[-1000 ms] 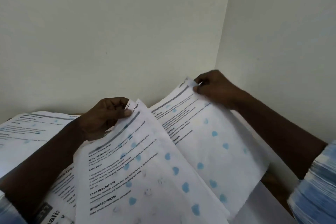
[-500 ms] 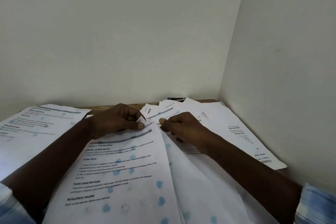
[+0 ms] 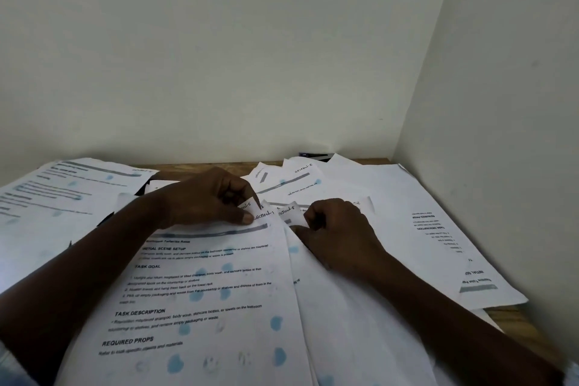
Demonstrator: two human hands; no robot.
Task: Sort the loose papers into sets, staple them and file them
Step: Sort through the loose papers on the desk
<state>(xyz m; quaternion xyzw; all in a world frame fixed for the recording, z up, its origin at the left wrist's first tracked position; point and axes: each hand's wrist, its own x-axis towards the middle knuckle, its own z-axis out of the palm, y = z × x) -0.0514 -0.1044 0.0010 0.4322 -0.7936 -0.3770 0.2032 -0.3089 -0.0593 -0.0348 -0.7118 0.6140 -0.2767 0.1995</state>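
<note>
The left hand (image 3: 213, 202) is reaching in from the lower left with its forearm lying across the papers. Its thumb and curled fingers are pinching the top corner of the front sheet (image 3: 203, 291), together with the small corners behind it. The right hand (image 3: 340, 229) is coming in from the lower right, fingers curled, gripping the handwritten corner of the next sheet (image 3: 322, 332) just beside. Other loose papers (image 3: 291, 180) are lying spread over the worktop (image 3: 379, 161). One right-side sheet (image 3: 454, 244) is running close along the side wall (image 3: 501, 103). Walls are closing the back and right, and only thin strips of wood are showing.
</note>
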